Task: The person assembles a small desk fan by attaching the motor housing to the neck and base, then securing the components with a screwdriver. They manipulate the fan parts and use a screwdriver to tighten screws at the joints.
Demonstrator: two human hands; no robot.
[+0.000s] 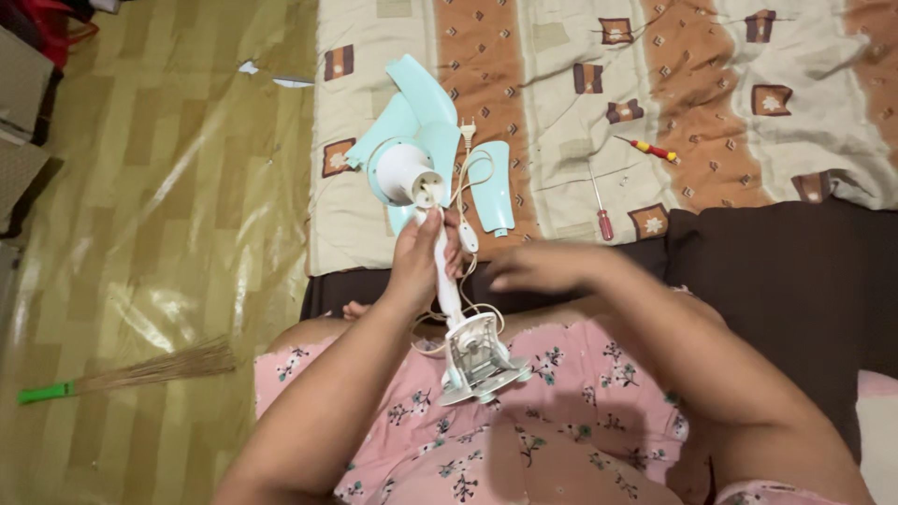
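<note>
The left hand (418, 257) has its fingers closed around the white stem of a small fan (432, 182). The right hand (538, 268) hovers beside it, blurred; I cannot tell its fingers' state.

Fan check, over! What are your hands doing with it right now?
Left hand grips the fan by its white stem. Right hand blurred beside it, holding nothing visible. Two screwdrivers lie apart on the quilt.

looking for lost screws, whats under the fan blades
The fan blades lie on the patterned quilt, with the white cord beside them. Anything beneath the blades is covered. Two screwdrivers lie nearby.
</note>
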